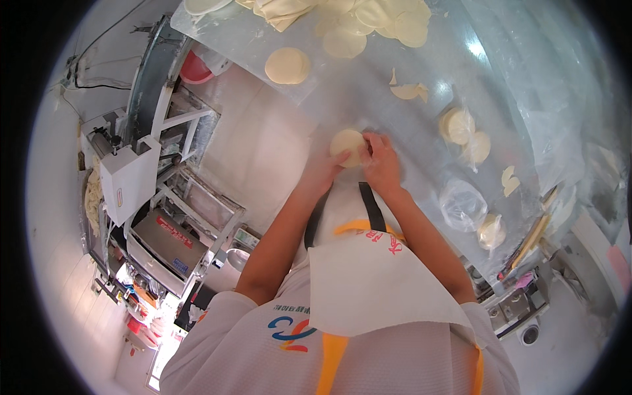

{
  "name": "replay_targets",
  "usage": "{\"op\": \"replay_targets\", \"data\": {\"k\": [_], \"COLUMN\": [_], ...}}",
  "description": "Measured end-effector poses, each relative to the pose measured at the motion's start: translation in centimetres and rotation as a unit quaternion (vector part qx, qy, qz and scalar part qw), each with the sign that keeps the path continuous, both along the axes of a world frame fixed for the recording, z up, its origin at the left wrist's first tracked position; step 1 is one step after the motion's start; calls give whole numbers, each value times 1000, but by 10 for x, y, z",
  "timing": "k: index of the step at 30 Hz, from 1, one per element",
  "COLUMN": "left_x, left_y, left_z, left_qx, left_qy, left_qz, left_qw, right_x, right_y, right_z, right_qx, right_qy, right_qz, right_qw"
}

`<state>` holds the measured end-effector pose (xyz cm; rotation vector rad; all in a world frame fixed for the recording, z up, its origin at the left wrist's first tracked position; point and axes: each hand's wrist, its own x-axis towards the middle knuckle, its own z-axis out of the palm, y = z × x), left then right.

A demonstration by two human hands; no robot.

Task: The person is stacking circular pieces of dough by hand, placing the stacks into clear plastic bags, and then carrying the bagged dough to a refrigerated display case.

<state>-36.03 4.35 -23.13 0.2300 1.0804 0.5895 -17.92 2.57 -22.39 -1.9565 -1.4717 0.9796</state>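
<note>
Dough disc (pixel 345 140), pale and round, sits between the person's two hands, beyond the apron (pixel 378 283) and close to the edge of the grey worktable (pixel 431 161); whether it is above the tabletop or just past its edge, I cannot tell. The left hand (pixel 321 166) is nearly closed on its left side, thumb over the upper face, the other fingers hidden. The right hand (pixel 383 162) is curled at the right rim, thumb and forefinger close together, seemingly pinching it.

At the far left, a larger dough round (pixel 288 66) lies near the table edge. Farther off is a heap of overlapping dough sheets (pixel 398 23), with curved dough scraps (pixel 409 91) nearer. On the right lie bagged dough discs (pixel 457 125) and a clear plastic bag (pixel 463 206).

A hard pinch could dent or tear the rim, since dough looks soft, and an uneven pull between the hands might stretch it out of round. A slipping thumb could drop it over the edge toward the pale floor (pixel 247 141). The larger round could be knocked off by a careless forearm, and the overlapping sheets may stick under their own weight.
</note>
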Motion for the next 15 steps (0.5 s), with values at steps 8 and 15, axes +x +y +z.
{"op": "replay_targets", "data": {"k": [8, 15], "left_x": [-15, 37], "left_y": [48, 144], "left_z": [112, 158], "left_qx": [59, 231], "left_qy": [-22, 94], "left_qz": [-36, -230], "left_qw": [997, 941], "right_x": [49, 93], "right_y": [-15, -43], "right_z": [50, 87], "right_qx": [-174, -53], "right_qy": [342, 364], "right_qz": [-186, -281], "right_qw": [905, 886]}}
